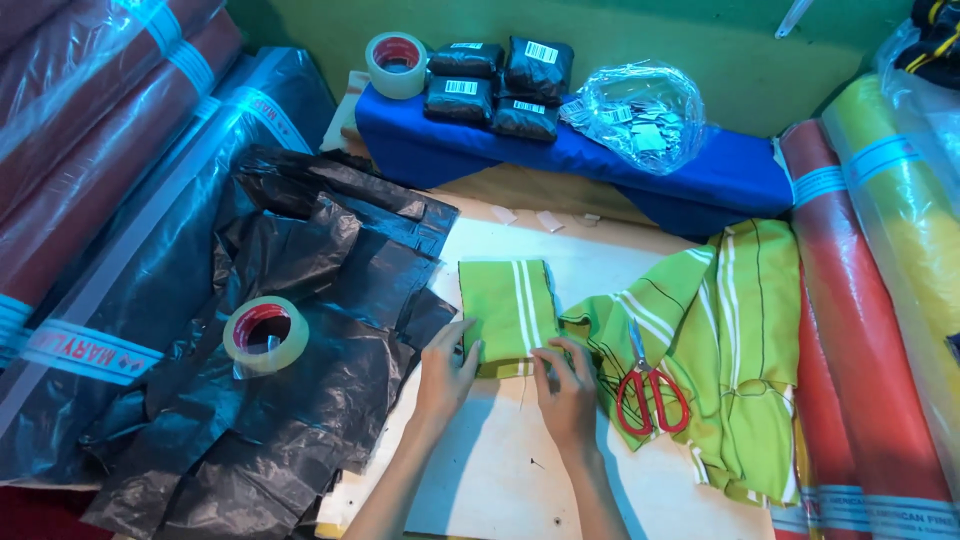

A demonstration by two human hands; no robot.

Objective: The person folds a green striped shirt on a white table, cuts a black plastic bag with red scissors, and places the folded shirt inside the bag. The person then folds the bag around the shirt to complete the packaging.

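— On the pale work board [520,460] in front of you, seen from your head camera, what do your hands have?

— Your left hand [445,370] and your right hand [567,385] both press on the near edge of a folded piece of lime-green cloth with white stripes [508,310]. Your fingers lie flat on it, pinching the fold rather than closed into fists. The hands sit near each other but apart.

— Where is the cloth lying?

— It rests on the board, its left edge just beside a heap of crumpled black plastic bags [300,330]. A roll of clear packing tape [265,335] sits on those bags.

— And to your right?

— More of the same green striped fabric [740,330] lies loose, with red-handled scissors [652,395] on top of it.

— Further back?

— A blue cloth-covered bench [560,160] carries a second tape roll [396,64], four small black wrapped packets [500,85] and a clear bag of paper tags [640,115]. Wrapped fabric bolts [850,330] flank both sides.
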